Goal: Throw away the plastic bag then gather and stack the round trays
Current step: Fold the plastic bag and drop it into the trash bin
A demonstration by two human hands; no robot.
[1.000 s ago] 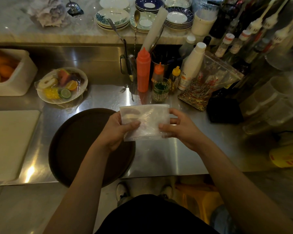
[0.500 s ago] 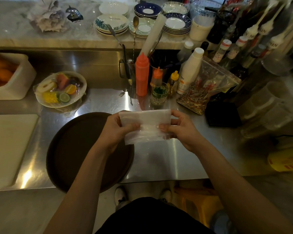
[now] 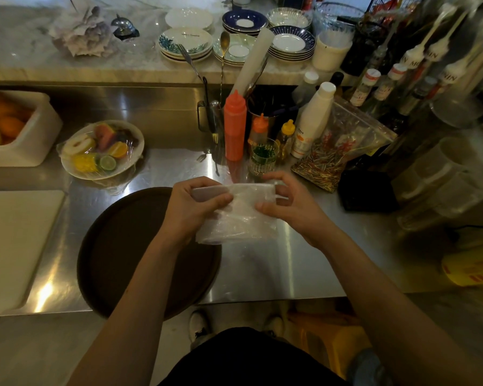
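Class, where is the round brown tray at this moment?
In the head view, the round brown tray lies on the steel counter, left of centre, overhanging its near edge, beside the white cutting board.

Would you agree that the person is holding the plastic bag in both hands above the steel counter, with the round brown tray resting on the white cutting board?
Not quite. In the head view the round brown tray rests on the steel counter, beside the white cutting board, its near edge overhanging. Both the left hand and right hand do hold the plastic bag above the counter.
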